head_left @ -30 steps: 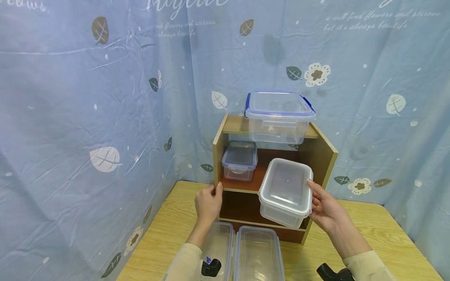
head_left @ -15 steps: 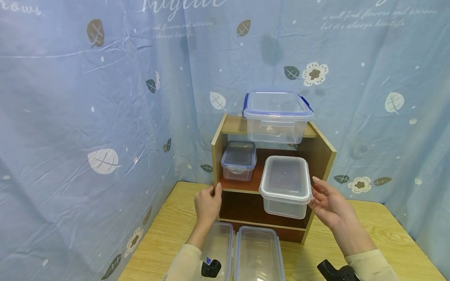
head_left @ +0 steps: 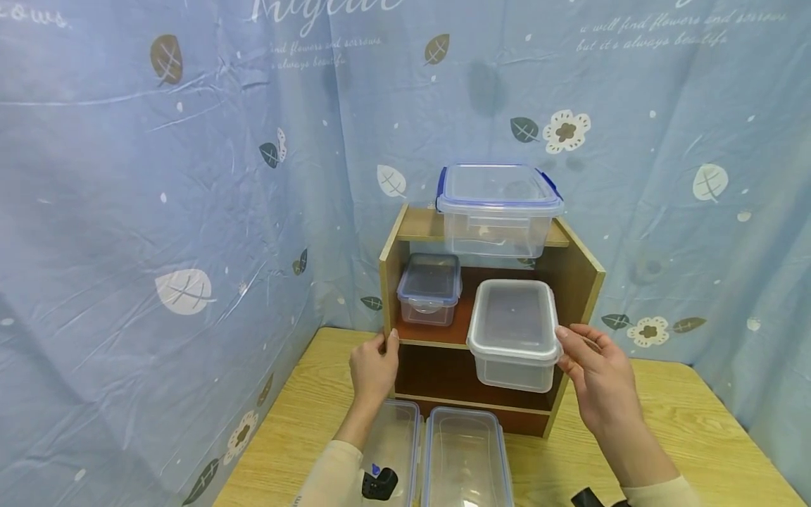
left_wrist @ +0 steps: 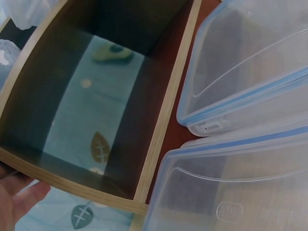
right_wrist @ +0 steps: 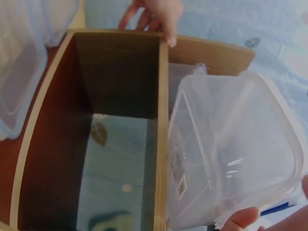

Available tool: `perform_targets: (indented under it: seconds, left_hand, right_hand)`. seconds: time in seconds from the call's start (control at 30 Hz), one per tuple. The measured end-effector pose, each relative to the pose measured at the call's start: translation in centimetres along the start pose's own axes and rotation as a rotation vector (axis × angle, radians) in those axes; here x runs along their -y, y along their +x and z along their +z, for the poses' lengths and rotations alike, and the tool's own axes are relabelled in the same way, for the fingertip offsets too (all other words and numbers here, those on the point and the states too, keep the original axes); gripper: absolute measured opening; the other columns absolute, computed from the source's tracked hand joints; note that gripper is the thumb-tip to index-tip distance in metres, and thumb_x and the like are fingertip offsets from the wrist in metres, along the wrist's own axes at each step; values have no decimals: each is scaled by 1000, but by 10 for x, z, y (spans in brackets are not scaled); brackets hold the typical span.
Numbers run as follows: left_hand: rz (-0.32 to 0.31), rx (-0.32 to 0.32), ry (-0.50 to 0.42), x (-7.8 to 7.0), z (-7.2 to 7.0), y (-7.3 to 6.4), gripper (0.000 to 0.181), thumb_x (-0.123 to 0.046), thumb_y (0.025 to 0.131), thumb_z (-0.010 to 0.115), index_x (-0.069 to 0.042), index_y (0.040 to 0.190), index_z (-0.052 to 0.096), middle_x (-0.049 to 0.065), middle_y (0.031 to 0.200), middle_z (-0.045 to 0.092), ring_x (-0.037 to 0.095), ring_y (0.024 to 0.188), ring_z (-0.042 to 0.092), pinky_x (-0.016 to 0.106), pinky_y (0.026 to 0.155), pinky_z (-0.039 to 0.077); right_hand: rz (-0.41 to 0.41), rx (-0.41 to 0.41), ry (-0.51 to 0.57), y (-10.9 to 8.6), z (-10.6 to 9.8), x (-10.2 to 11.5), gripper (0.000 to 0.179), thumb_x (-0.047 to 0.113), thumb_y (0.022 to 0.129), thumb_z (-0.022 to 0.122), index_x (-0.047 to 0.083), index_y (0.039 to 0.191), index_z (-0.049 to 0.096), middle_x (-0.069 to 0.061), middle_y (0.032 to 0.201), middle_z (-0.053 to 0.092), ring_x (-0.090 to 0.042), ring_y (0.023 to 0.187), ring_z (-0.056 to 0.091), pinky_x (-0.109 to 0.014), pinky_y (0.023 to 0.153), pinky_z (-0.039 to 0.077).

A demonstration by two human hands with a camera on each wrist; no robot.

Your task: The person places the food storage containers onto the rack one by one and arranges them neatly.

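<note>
In the head view a clear food storage container with a white lid (head_left: 514,324) is at the front right of the small wooden shelf unit's (head_left: 602,274) middle level. Its front part juts past the board's edge. My right hand (head_left: 605,384) holds the container's right side, thumb at the lid's rim and fingers curled beside it. Fingertips (right_wrist: 240,219) show at its corner in the right wrist view. My left hand (head_left: 374,366) grips the front edge of the unit's left panel, near the middle board. A blue-rimmed container (head_left: 429,289) stands left on that level.
A larger container with blue clips (head_left: 500,211) stands on the top board. Two long clear containers (head_left: 469,451) (head_left: 389,443) lie side by side before the unit on the wooden table (head_left: 285,422). A blue patterned curtain (head_left: 190,176) hangs behind and left.
The white-lidded container has turned from tilted to nearly straight and moved back slightly toward the shelf. My right hand loosened, then closed on its side again. My left hand stays put.
</note>
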State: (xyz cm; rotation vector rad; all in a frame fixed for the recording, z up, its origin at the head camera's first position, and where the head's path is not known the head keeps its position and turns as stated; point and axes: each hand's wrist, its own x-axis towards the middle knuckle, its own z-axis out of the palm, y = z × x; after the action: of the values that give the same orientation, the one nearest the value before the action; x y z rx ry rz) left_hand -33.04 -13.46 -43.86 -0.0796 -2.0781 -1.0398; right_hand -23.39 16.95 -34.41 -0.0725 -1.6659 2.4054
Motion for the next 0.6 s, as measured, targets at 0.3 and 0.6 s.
perform_targets:
  seconds: [0.3, 0.6]
  left_hand:
    - [5, 3, -1, -1, 1, 1, 41, -27, 92, 63, -17, 53, 53, -2, 48, 54, 13, 47, 41, 28, 46, 33]
    - [2, -9, 5, -3, 1, 0, 43, -25, 91, 63, -16, 51, 53, -2, 45, 53, 12, 44, 40, 28, 44, 32]
  right_hand:
    - [-211, 40, -688, -17, 9, -11, 75, 25, 78, 81, 12, 141, 42, -6, 142, 38, -2, 94, 57, -19, 72, 53]
    - [-359, 87, -985, -20, 19, -16, 97, 43, 72, 84, 1, 146, 39, -25, 157, 21, -39, 117, 56, -41, 84, 55]
